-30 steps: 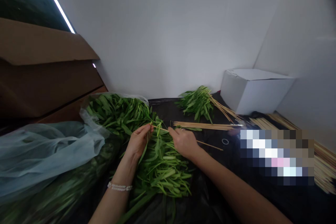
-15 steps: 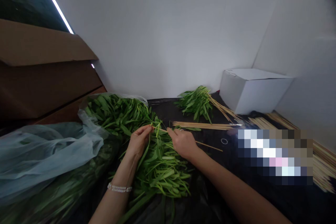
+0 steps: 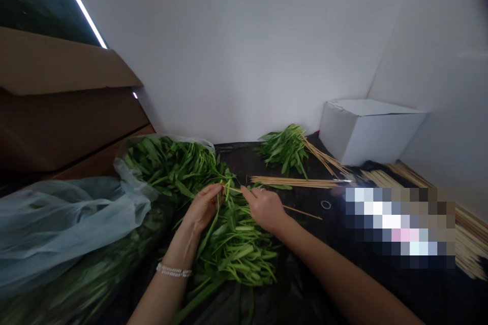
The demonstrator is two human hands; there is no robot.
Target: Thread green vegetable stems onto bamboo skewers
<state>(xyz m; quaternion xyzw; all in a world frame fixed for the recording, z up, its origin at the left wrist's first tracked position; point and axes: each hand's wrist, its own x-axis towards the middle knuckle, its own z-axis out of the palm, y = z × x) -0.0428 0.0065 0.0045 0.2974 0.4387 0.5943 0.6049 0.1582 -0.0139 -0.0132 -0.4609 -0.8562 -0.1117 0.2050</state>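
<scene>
My left hand (image 3: 203, 208) pinches a few stems of water spinach together with the near tip of a thin bamboo skewer (image 3: 301, 210). The skewer runs right and passes under my right hand (image 3: 264, 208), whose fingers grip it. Below both hands lies a loose pile of water spinach (image 3: 236, 251) on a black plastic sheet (image 3: 305, 269). A beaded bracelet (image 3: 174, 270) circles my left wrist. Behind my left hand, more leafy stems (image 3: 171, 162) spill from a bag.
A smaller bunch of greens (image 3: 284, 151) and a row of skewers (image 3: 293, 182) lie at the back. A white box (image 3: 371, 129) stands in the corner, with skewer bundles (image 3: 470, 244) to the right. A pale plastic bag (image 3: 64, 218) and a cardboard box (image 3: 57, 91) occupy the left. A pixelated patch hides part of the sheet.
Both hands and the skewer have shifted slightly to the left, with the grip on the stems and skewer unchanged.
</scene>
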